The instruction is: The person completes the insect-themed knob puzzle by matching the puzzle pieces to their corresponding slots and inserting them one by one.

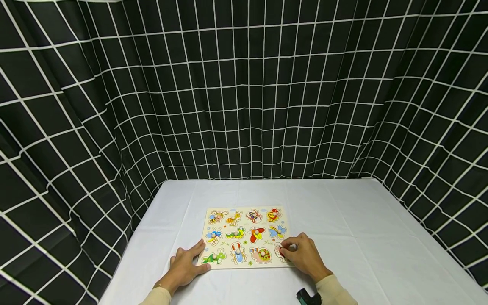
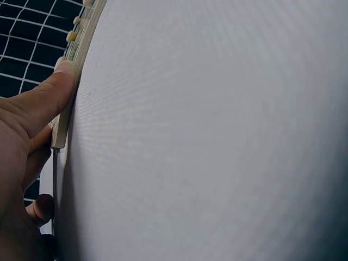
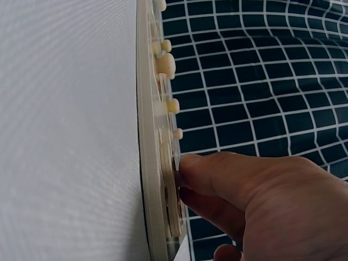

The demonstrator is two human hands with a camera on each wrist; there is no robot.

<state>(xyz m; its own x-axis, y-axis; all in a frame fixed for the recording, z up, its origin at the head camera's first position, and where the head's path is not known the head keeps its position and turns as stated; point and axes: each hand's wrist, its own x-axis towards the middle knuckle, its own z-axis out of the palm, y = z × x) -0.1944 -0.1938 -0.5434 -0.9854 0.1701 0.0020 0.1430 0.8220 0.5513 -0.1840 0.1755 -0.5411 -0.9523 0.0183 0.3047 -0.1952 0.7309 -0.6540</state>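
A wooden peg puzzle board (image 1: 244, 209) with colourful insect pieces lies flat on the table. At its near right corner my right hand (image 1: 305, 256) pinches a pinkish-red puzzle piece (image 1: 278, 249), largely covered by the fingers. Seen edge-on in the right wrist view, that piece (image 3: 168, 190) stands slightly proud of the board's surface. My left hand (image 1: 184, 264) rests at the near left corner, fingers along the side and thumb on the front edge. The left wrist view shows the thumb (image 2: 51, 95) against the board's edge.
A white cloth covers the table (image 1: 343, 237). Dark curtains with a white grid (image 1: 255, 97) surround it at the back and both sides. Beside the right sleeve is a black device (image 1: 309, 297). Several round knobs (image 3: 166, 65) stick up from the board.
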